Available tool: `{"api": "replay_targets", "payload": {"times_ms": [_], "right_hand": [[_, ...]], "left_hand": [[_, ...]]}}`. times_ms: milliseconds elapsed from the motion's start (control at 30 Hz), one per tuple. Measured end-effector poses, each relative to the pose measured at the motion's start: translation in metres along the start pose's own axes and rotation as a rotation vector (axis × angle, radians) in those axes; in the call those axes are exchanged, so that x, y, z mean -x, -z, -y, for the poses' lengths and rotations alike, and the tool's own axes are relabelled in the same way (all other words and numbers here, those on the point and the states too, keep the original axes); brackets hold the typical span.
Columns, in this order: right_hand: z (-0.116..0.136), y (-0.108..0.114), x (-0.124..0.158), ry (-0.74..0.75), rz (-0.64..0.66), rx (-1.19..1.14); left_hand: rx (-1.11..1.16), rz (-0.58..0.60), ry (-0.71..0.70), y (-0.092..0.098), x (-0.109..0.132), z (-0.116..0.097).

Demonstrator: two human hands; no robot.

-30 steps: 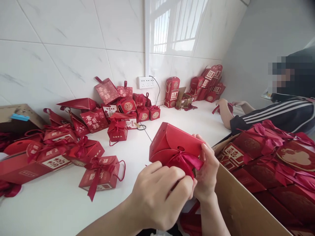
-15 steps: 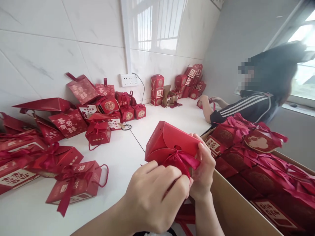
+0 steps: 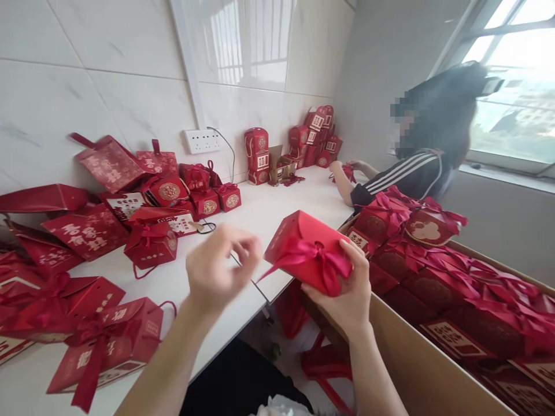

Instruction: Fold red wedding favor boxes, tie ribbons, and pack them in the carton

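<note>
My right hand (image 3: pixel 347 300) holds a red gift box (image 3: pixel 288 234) from its right side and underneath. A satin ribbon (image 3: pixel 318 254) is tied in a bow through a hole in the box's lid, one tail reaching out to the left. To the left of the box, apart from it, my left hand (image 3: pixel 223 263) is raised over the table edge. Its fingers are loosely curled with a gap at the thumb, blurred by motion, and nothing shows in them. A similar bowed box (image 3: pixel 108 346) lies on the white table (image 3: pixel 195 312) at the left.
A carton (image 3: pixel 390 341) packed with bowed red boxes stands at the right. More red boxes (image 3: pixel 87 231) are heaped along the wall at the left, with others stacked at the far end. A co-worker (image 3: pixel 399 179) handles a red item beyond the carton. Below is a red stool (image 3: pixel 327 364).
My left hand has let go of the ribbon and moved left, away from the box. The bow now lies spread over the box, which my right hand still holds. The view has swung right.
</note>
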State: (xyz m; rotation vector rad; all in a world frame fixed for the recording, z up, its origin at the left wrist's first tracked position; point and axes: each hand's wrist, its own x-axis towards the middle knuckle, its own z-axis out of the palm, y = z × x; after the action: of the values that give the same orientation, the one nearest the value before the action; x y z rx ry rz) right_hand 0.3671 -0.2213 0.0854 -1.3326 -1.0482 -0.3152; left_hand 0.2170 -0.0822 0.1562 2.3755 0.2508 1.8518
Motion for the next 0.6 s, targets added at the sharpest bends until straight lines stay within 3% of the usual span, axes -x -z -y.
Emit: {"api": "replay_targets", "payload": {"times_ms": [33,100,133,200,267,333,500,600], "right_hand": [[-0.007,0.002,0.0,-0.134,-0.053,-0.054],[-0.017,0.008,-0.001,-0.462,-0.134,-0.33],[-0.02,0.011,-0.002,-0.632,-0.136,-0.533],[-0.02,0.018,-0.004,-0.94,-0.047,-0.956],[-0.014,0.026,-0.005,-1.164,0.065,-1.282],[-0.005,0.032,-0.005,-1.266,0.095,-1.476],[0.002,0.045,-0.003,-1.28,0.02,-1.58],[-0.002,0.052,-0.002,-1.265,0.058,-1.531]], "left_hand": [[0.006,-0.005,0.201,-0.009,0.004,0.017],[0.15,0.151,0.575,-0.032,0.02,0.044],[0.251,0.218,0.71,-0.045,0.029,0.051],[0.401,0.383,0.827,-0.072,0.049,0.055],[0.498,0.543,0.838,-0.094,0.066,0.047],[0.545,0.649,0.805,-0.11,0.076,0.036],[0.559,0.728,0.729,-0.133,0.083,0.015],[0.518,0.702,0.525,-0.141,0.085,0.007]]}}
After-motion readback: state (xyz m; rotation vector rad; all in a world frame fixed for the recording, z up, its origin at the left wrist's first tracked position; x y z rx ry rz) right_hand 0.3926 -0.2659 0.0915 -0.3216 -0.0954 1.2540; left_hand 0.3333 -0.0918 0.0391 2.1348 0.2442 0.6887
